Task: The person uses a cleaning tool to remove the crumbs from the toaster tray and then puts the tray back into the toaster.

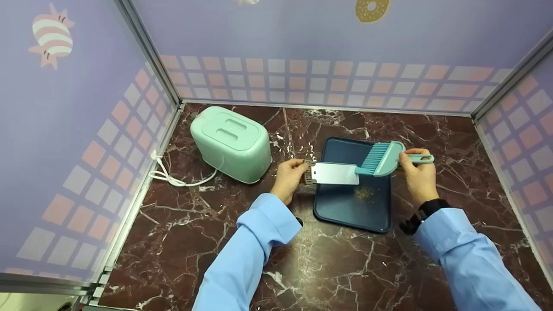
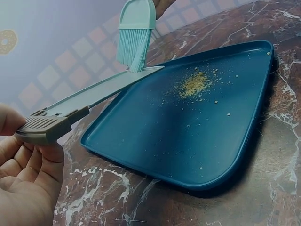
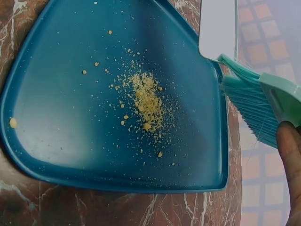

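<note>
My left hand [image 1: 288, 178] pinches the brown ribbed end of a flat metal crumb tray [image 1: 335, 173], thumb on top and fingers beneath in the left wrist view. A mint hand brush [image 1: 392, 158] is gripped by its handle in my right hand [image 1: 420, 176]. Its teal bristles [image 2: 133, 47] meet the far end of the metal plate and bend there. Under both lies a dark blue tray [image 1: 345, 211] with a raised rim. Yellowish crumbs [image 3: 148, 101] sit in a small heap on it, with loose bits scattered around.
A mint toaster [image 1: 231, 142] stands back left on the dark marbled tabletop [image 1: 194, 242], its white cord [image 1: 185, 183] looped beside it. Patterned panels [image 1: 328, 39] enclose the back and both sides. A black band [image 1: 427, 211] circles the right wrist.
</note>
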Motion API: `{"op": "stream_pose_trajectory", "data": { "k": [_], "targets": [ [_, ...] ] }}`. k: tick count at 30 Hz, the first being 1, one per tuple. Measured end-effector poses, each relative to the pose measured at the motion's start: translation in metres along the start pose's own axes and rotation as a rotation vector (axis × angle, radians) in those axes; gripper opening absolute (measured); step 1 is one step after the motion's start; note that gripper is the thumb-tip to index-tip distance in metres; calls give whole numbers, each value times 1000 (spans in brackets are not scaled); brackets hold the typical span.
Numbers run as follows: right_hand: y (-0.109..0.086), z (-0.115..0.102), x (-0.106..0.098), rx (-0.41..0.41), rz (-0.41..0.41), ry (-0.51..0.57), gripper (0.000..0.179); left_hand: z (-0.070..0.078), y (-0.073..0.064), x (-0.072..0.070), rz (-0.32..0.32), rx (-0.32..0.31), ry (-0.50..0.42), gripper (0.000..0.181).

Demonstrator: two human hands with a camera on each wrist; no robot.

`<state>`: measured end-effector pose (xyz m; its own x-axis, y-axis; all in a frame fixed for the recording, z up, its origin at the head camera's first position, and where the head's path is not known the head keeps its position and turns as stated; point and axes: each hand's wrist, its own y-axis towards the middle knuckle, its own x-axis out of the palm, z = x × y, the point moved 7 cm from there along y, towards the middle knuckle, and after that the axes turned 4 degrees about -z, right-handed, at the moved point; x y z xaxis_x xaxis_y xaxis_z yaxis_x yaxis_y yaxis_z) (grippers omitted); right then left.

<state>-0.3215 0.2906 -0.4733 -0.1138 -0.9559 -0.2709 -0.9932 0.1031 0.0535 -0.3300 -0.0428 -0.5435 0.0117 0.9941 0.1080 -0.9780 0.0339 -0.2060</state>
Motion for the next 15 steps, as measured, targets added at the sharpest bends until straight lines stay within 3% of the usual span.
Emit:
{"op": "stream_pose_trajectory", "data": {
  "k": [9,11,15],
  "targets": [
    [2,10,-9,75,95,-92,28,0,-1,-3,23,0,-23,22],
    [4,14,-9,76,104,-61,27,-1,-1,-3,25,-6,-36,22],
    [8,15,-10,41,139,106,24,-1,-2,-4,31,-13,-42,23]
  ]
}}
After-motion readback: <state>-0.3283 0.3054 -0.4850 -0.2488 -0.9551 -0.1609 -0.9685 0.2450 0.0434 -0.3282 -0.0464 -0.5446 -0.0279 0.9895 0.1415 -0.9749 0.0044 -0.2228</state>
